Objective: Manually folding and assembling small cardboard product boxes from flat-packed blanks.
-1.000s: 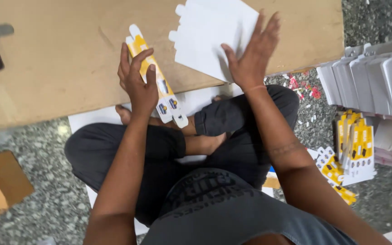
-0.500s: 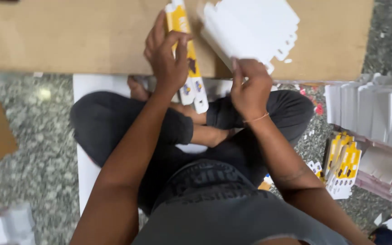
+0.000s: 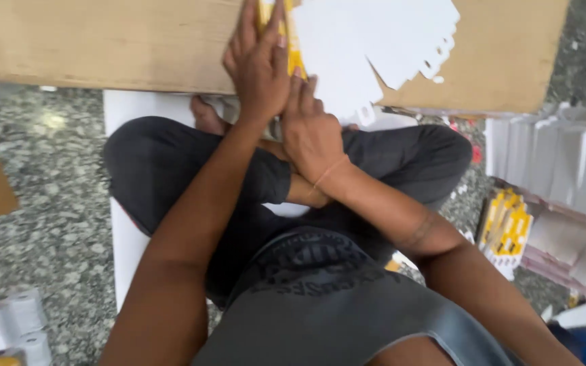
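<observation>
**Both hands meeting on yellow carton at board edge**

The left hand (image 3: 260, 64) is lying flat, fingers together, over a yellow folded carton (image 3: 294, 54) at twelve o'clock. The right hand (image 3: 312, 132) is pressing against it from five o'clock, fingers together, touching white die-cut sheets (image 3: 374, 47) fanning out at one o'clock on the brown board (image 3: 103, 44).

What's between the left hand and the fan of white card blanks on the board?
In the head view, a yellow printed carton lies between left hand and white card blanks.

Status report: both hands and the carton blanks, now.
Left hand pressing yellow carton blank on brown board. Right hand at white blanks. Nothing in the way.
</observation>
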